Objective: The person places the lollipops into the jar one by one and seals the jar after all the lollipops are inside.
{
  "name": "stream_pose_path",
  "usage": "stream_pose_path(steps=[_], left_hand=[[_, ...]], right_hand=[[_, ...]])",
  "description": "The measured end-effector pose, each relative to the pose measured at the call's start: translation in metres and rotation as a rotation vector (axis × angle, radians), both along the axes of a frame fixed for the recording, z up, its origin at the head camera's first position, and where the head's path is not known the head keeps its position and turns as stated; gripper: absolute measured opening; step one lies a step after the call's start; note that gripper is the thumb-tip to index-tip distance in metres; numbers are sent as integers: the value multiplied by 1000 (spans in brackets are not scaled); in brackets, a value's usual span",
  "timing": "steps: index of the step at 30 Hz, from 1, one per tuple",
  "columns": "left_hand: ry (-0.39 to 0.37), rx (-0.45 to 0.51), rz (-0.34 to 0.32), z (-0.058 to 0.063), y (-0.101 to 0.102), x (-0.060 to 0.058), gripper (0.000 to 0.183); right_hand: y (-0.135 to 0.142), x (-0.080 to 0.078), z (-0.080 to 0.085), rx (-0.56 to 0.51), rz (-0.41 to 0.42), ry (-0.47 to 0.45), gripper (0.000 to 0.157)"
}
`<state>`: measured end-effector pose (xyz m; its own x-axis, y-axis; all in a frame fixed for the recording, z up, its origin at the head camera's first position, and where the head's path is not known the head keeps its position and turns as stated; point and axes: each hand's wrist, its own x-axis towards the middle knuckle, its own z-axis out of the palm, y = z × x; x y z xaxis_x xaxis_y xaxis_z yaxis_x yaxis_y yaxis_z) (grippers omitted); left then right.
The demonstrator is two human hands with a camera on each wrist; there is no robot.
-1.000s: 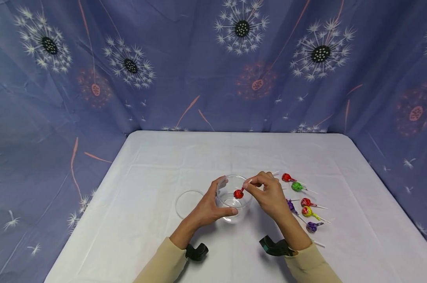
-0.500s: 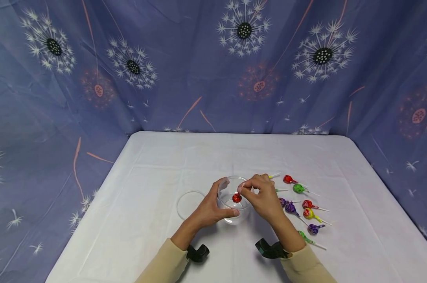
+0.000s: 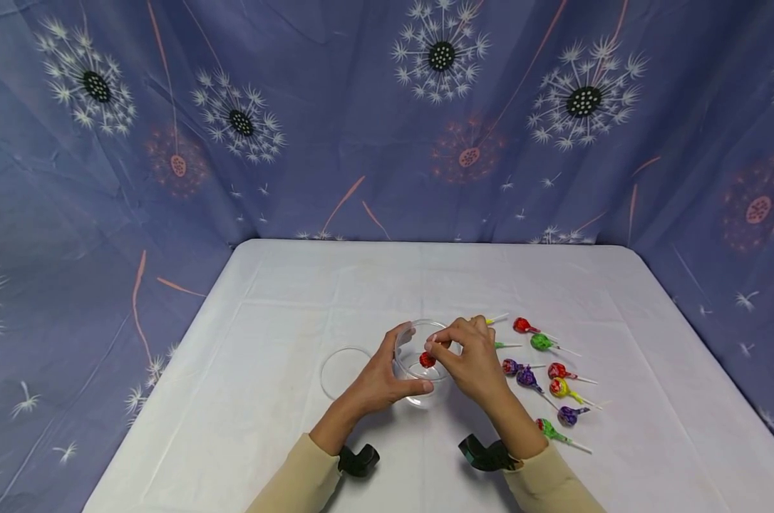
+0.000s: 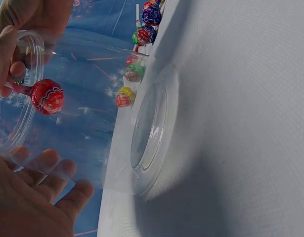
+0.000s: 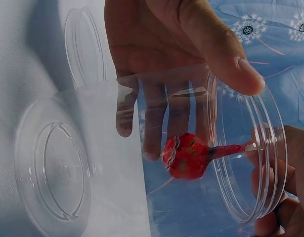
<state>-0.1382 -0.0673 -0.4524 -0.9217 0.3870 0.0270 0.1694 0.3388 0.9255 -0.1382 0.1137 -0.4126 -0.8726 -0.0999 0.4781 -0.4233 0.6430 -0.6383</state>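
Note:
A clear plastic jar (image 3: pixel 419 400) stands at the middle of the table, its mouth facing up. My left hand (image 3: pixel 379 381) holds it from the left, thumb near the rim and fingers spread along the far side. My right hand (image 3: pixel 473 360) pinches the stick of a red lollipop (image 3: pixel 427 360) at the jar's mouth. In the left wrist view the red-wrapped lollipop head (image 4: pixel 47 97) hangs just inside the mouth, candy end down. The right wrist view shows it well above the jar's bottom (image 5: pixel 53 173), with no other candy inside.
Left of the jar lies a clear round lid (image 3: pixel 323 379). Several wrapped lollipops lie on the right, among them a red one (image 3: pixel 523 325), a yellow one (image 3: pixel 559 387), a purple one (image 3: pixel 567 416) and a green one (image 3: pixel 547 429). A patterned blue cloth (image 3: pixel 348 128) hangs behind the white table (image 3: pixel 284 285).
My right hand has moved slightly left and lower over the jar, bringing the red lollipop further into its mouth. The left hand keeps its hold on the jar.

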Motion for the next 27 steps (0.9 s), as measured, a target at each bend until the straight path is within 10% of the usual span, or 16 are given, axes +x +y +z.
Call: stream_pose_path(steps=[27], left_hand=[[-2, -8, 3, 0, 2, 1, 96]], right_hand=[[17, 8, 13, -62, -7, 13, 10]])
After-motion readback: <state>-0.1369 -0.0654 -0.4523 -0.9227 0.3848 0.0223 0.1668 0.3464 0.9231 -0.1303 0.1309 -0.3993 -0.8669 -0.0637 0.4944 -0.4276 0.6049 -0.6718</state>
